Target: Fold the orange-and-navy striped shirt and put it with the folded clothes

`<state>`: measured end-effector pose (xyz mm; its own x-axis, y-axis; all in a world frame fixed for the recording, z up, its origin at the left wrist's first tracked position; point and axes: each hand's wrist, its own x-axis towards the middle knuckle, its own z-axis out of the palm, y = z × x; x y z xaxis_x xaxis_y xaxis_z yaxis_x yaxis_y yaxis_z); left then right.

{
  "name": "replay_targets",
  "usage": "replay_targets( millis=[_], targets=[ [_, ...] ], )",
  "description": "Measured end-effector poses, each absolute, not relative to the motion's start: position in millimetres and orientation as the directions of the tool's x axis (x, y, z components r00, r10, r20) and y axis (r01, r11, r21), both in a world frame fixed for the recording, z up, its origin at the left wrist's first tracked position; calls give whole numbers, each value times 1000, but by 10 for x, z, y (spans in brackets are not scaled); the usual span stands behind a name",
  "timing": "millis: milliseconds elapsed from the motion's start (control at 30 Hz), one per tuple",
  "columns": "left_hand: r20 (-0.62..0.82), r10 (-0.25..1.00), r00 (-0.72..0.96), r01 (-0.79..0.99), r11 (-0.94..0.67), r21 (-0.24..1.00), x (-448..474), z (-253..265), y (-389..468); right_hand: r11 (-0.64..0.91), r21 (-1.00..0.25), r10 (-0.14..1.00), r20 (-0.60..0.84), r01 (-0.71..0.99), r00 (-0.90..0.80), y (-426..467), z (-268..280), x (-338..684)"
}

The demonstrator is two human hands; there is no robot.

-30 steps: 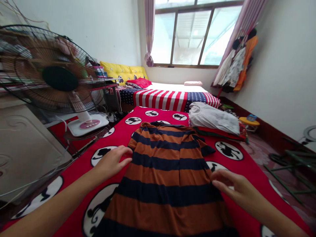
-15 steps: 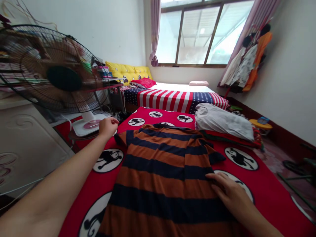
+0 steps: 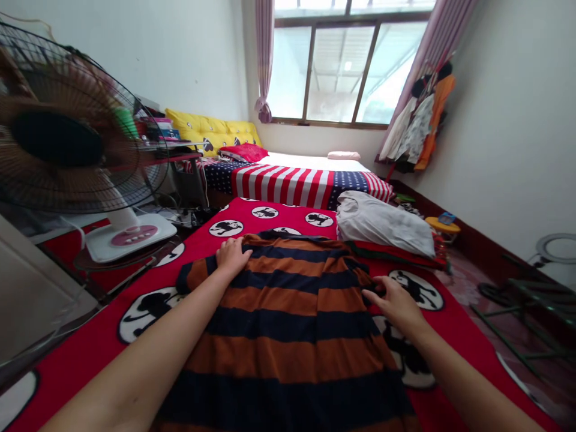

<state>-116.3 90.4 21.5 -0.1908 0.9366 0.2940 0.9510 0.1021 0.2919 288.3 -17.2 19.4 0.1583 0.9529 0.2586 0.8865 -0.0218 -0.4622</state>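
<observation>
A short-sleeved shirt [image 3: 288, 324] with wide brown and navy stripes lies spread over a red cloth [image 3: 288, 219] printed with black figures in white circles. Its collar end points away from me and its hem runs out of view at the bottom. My left hand [image 3: 233, 258] rests on the left shoulder of the shirt, fingers stretched forward over the fabric. At the right sleeve, my right hand [image 3: 398, 305] has thumb and forefinger closing around the dark sleeve fabric; part of that sleeve is hidden by the fingers.
A folded grey garment [image 3: 382, 222] lies on a pile at the cloth's far right. To the left stands a fan [image 3: 130, 234]. Behind is a bed with a flag-patterned cover [image 3: 283, 183]. A green metal frame [image 3: 517, 336] stands at the right.
My left hand has come down onto the shirt's left shoulder from beside it. My right hand has moved up from the shirt's side to the right sleeve. The view has shifted right.
</observation>
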Motion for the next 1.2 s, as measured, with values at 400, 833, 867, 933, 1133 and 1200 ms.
replay_targets(
  millis=[400, 833, 867, 933, 1133, 1200],
  targets=[
    [457, 877, -147, 964, 24, 264, -1060, 132, 764, -305, -206, 873, 331, 930, 359, 82, 483, 3812],
    [367, 914, 174, 904, -296, 309, -607, 120, 947, 134, -314, 943, 332, 940, -23, 505, 603, 2170],
    [370, 919, 139, 912, -264, 313, -576, 104, 942, 112, -327, 951, 309, 938, -6, 619, 597, 2112],
    [379, 921, 92, 922, -223, 316, -534, 72, 915, 54, -341, 958, 284, 938, 48, 859, 571, 2032],
    [370, 926, 72, 929, -198, 314, -512, 31, 876, -130, -368, 958, 192, 921, 212, 1411, 451, 1962],
    [350, 934, 68, 934, -183, 306, -521, 35, 886, -145, -398, 951, 196, 906, 238, 1494, 422, 1970]
  ],
)
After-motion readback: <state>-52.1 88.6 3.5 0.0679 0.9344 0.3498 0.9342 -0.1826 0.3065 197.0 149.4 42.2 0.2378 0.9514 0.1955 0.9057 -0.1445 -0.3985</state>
